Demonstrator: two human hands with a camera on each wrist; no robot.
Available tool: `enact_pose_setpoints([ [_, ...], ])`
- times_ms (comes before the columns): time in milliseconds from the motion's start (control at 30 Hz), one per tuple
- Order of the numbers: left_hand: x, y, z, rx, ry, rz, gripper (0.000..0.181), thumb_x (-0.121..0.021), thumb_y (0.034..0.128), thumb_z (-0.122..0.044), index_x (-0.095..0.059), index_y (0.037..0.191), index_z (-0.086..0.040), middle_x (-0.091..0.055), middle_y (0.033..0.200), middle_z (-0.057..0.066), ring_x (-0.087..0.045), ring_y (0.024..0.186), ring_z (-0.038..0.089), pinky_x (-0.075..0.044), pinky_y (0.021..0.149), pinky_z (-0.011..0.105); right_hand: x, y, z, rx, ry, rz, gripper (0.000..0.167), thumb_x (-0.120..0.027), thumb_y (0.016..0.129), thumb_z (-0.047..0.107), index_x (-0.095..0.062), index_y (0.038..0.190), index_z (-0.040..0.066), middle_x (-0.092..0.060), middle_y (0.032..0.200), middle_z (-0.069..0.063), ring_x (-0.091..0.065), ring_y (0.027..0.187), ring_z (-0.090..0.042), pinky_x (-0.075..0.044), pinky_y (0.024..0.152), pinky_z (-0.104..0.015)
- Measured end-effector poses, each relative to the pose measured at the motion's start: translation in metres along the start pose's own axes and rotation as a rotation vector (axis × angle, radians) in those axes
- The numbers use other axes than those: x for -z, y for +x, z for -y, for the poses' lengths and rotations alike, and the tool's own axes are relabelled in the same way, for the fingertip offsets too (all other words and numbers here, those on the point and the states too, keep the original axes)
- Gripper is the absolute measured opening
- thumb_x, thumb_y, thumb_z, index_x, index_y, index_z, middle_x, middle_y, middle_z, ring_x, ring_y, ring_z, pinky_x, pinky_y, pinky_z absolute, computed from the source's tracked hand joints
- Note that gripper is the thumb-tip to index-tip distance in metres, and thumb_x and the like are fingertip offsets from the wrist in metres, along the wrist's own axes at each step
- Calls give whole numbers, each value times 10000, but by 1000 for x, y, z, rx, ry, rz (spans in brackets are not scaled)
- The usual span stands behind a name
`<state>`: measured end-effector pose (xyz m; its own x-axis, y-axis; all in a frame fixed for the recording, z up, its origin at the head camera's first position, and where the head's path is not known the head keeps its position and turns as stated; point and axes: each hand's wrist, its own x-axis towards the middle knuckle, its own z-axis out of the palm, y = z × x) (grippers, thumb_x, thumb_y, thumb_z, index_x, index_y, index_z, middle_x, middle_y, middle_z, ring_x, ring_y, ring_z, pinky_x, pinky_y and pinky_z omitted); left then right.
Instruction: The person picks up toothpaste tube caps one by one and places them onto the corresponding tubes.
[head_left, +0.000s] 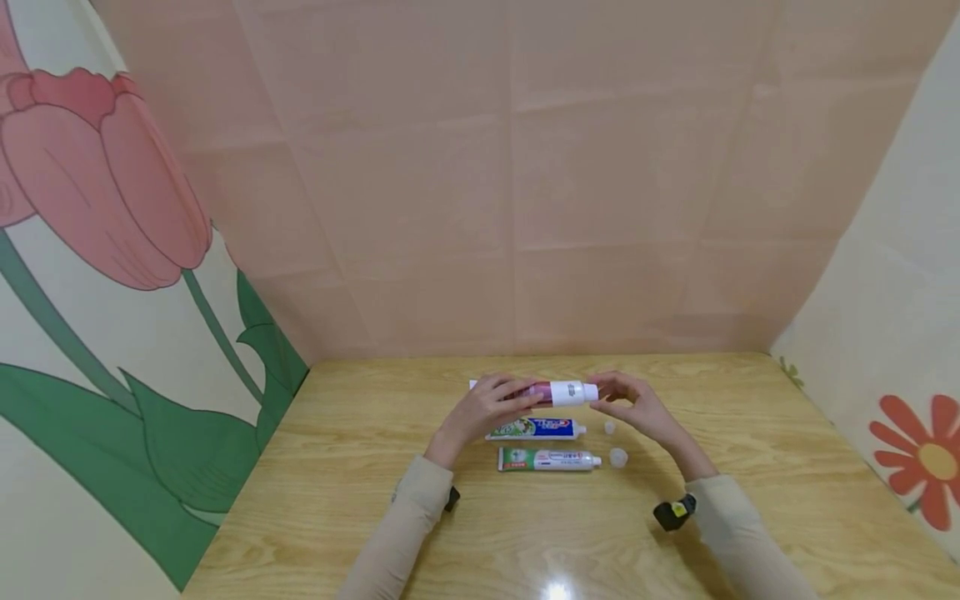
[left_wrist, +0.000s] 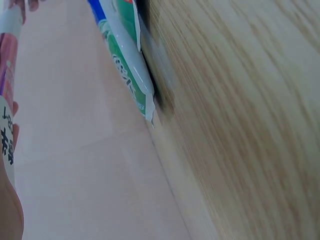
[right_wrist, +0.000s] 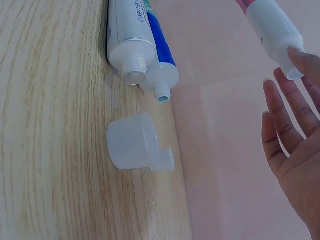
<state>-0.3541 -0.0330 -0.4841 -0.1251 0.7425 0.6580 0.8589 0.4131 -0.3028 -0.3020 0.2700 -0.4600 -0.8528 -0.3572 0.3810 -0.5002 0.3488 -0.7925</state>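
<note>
Above the desk [head_left: 555, 533]: pink-and-white tube [head_left: 561, 392] held up crosswise.
Left grip [head_left: 486, 408] holds tube body; right grip [head_left: 637, 406] pinches its white cap [head_left: 591, 392]. Blue tube [head_left: 555, 428], green-and-white tube [head_left: 551, 460] lie on desk, two loose caps [head_left: 618, 457] near their nozzles.

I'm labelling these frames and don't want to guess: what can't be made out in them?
Head: middle of the held tube, covered by the left hand.
Head: print on the green tube, too small to read.
Left wrist: much of the left hand, cut off by the left edge.
Right wrist: part of the small cap, behind the large cap.
Right wrist: far end of the held tube, beyond the top edge.
</note>
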Motion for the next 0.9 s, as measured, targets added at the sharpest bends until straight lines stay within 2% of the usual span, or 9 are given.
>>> enact_pose_setpoints([
  [167,-1,1,0,-2,-4,-5,432,-659,855,-326,-566,1276,-294,-518,1333,-66,-529,1086,135,-464,914,247,1,1,-3,2,-26,3,296,-651,865,108,-600,1150,47,-635,979,-103,-592,832,-189,-520,709,-318],
  [433,-2,2,0,3,5,-10,483,-710,809,-310,-569,1270,-301,-522,1329,-73,-527,1082,132,-468,899,248,3,3,-4,-26,-35,17,285,-621,892,142,-611,1158,41,-643,1032,-102,-603,871,-142,-511,754,-279],
  [600,-4,3,0,1,19,-2,470,-698,819,-325,-568,1270,-301,-526,1319,-71,-528,1079,132,-465,908,244,4,4,-6,-74,-22,20,269,-606,905,180,-618,1135,40,-649,1006,-110,-617,853,-140,-525,737,-281],
  [900,-5,4,0,23,16,23,546,-758,764,-292,-564,1273,-308,-514,1333,-74,-513,1096,129,-459,921,240,4,6,-3,-146,-64,5,256,-568,929,247,-639,1068,44,-686,917,-72,-618,853,-166,-473,781,-335],
])
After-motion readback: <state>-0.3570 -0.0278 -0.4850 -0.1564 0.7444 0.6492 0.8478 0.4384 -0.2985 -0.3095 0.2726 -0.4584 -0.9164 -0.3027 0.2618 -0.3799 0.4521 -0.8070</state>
